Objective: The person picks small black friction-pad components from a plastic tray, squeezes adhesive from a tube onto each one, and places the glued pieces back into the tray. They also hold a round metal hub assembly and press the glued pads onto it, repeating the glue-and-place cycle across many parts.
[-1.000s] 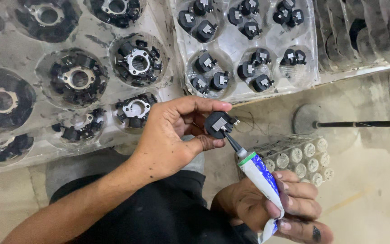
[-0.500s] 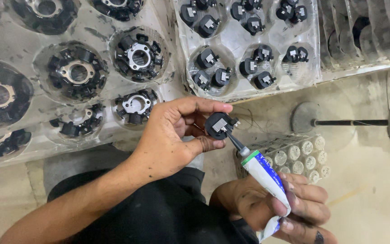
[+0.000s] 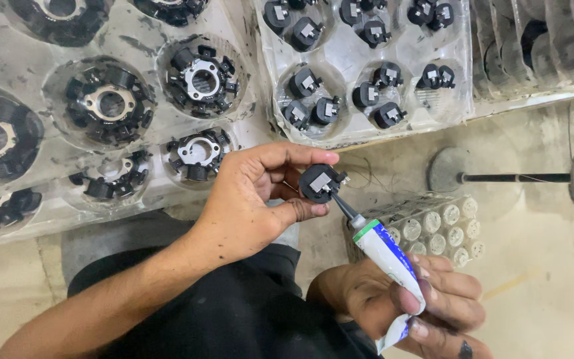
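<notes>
My left hand (image 3: 254,203) pinches a small round black part with a metal insert (image 3: 319,182) between thumb and fingers, held over my lap. My right hand (image 3: 410,307) grips a white and blue tube with a green collar (image 3: 388,256); its thin dark nozzle touches the lower right edge of the black part. A clear plastic tray (image 3: 463,66) above the hands holds several more of the same small black parts in round pockets.
At left, a second clear tray (image 3: 147,56) carries larger black ring-shaped assemblies with metal centres. A clear pack of small white cylinders (image 3: 433,226) lies on the floor by my right hand. A fan's base and pole (image 3: 493,177) stand at right.
Both hands stay together with the nozzle on the part. The view has shifted slightly, so the trays sit a little higher in frame.
</notes>
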A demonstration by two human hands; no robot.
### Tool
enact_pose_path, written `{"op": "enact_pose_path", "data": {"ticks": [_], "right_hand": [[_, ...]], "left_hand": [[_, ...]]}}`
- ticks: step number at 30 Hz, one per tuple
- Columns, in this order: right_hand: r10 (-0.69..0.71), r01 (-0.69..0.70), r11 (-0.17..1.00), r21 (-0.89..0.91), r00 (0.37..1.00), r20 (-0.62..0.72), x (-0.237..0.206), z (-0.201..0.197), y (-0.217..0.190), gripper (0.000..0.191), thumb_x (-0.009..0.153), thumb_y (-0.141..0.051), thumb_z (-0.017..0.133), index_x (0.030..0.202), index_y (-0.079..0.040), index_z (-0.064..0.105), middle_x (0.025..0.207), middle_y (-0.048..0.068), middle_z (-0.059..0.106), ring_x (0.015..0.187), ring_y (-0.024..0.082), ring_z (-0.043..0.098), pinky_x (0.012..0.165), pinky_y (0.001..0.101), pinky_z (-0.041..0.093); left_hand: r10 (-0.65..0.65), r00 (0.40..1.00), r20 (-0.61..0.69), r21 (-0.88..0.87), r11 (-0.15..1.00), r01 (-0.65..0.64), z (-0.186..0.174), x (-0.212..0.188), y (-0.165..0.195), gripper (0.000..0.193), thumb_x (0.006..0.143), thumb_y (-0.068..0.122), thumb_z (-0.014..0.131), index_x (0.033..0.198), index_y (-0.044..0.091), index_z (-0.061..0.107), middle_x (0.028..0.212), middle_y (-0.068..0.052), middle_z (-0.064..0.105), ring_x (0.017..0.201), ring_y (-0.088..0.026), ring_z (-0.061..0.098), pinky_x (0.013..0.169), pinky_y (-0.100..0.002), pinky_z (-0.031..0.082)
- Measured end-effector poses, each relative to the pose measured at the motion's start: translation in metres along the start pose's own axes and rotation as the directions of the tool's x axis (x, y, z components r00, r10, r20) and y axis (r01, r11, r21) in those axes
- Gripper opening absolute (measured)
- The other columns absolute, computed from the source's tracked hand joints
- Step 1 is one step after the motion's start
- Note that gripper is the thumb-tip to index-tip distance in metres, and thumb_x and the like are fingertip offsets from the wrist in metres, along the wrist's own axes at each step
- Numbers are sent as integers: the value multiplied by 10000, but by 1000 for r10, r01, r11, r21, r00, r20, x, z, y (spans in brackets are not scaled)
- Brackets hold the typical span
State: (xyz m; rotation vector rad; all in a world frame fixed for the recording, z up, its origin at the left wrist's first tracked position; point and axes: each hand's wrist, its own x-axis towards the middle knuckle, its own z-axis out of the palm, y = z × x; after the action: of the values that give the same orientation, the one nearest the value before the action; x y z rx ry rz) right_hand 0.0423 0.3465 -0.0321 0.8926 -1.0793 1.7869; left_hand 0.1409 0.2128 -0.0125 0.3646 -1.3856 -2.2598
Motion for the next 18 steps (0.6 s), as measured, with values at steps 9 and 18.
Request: {"op": "enact_pose_path", "data": {"ticks": [9, 18], "right_hand": [[-1, 1, 1000, 6, 1000, 18, -2, -3, 2, 328, 966, -110, 735, 999, -163, 413, 839, 18, 431, 731, 147, 466, 577, 245, 411], [6, -5, 1000, -7, 999, 45, 2, 6, 2, 345, 956, -116, 728, 1001, -149, 388, 844, 30, 434, 704, 143, 467, 529, 228, 408]], "left_hand": [[9, 1000, 1, -5, 1000, -9, -3, 2, -6, 515, 813, -154, 780, 1291, -2, 667, 1178, -36, 719, 974, -74, 690, 902, -255, 616], [-14, 1000, 12, -172, 985, 16, -4, 2, -22, 539, 840, -161, 763, 1343, -3, 651, 1204, -44, 704, 1025, -73, 654, 942, -247, 581]]}}
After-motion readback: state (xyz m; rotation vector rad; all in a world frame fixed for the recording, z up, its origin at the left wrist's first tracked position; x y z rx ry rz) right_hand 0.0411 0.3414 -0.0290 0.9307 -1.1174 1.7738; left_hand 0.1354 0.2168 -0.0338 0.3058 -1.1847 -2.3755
